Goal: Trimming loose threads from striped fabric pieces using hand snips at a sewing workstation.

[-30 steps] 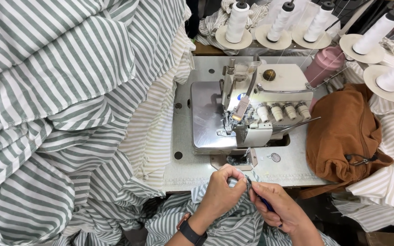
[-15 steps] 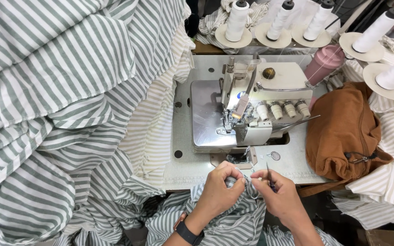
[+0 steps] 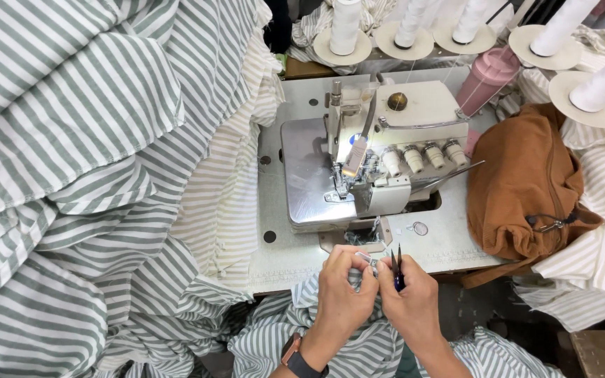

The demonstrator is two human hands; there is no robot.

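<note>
My left hand pinches a bit of green-and-white striped fabric at the table's front edge. It wears a dark watch at the wrist. My right hand sits right beside it, touching it, and grips small dark thread snips with the blades pointing up and away. Both hands are just in front of the white overlock sewing machine, below its needle area.
A large heap of striped fabric fills the left side. A brown bag lies right of the machine on the white table. Thread cones stand along the back, a pink container behind the machine. More striped cloth lies at far right.
My two hands have come together in front of the machine. The right hand has lifted the snips from low and sideways to upright beside the left hand's fingers.
</note>
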